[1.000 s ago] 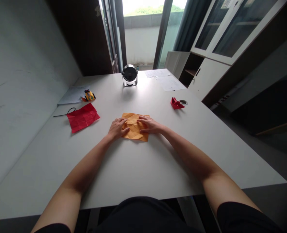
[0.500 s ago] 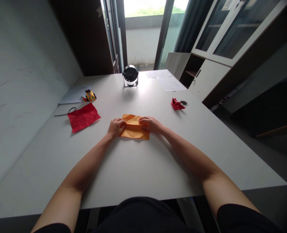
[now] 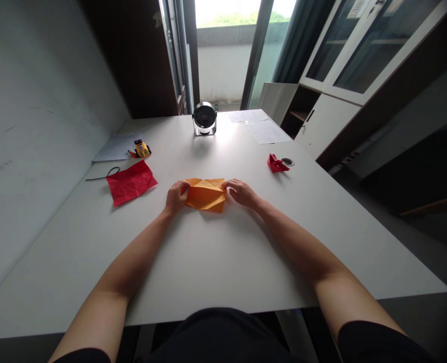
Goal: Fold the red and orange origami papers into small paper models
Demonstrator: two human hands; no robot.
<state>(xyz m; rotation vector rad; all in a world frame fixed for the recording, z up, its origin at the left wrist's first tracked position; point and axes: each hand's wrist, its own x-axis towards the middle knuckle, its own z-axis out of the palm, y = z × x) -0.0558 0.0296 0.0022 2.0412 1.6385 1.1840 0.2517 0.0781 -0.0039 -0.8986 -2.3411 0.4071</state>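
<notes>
An orange sheet of creased paper (image 3: 207, 195) lies in front of me on the white table, with a raised fold running across its upper part. My left hand (image 3: 177, 196) is closed on the paper's left edge, thumb on the near side. At the upper right corner, my right hand (image 3: 241, 191) pinches the fold's end between thumb and fingers. To the left lies a creased red sheet of paper (image 3: 131, 183), touched by neither hand. A folded red paper shape (image 3: 277, 164) rests to the right, beside a roll of tape (image 3: 288, 162).
A round black device on a metal stand (image 3: 204, 119) stands at the table's back. White printed papers (image 3: 267, 132) lie at the back right, others (image 3: 114, 147) at the back left by a small yellow toy-like object (image 3: 141, 149). A black cord (image 3: 98, 178) reaches toward the red sheet.
The paper's fold has risen and its near flap has shifted away from me. My right hand has moved from on top of the paper to its right edge. The left still grips its side.
</notes>
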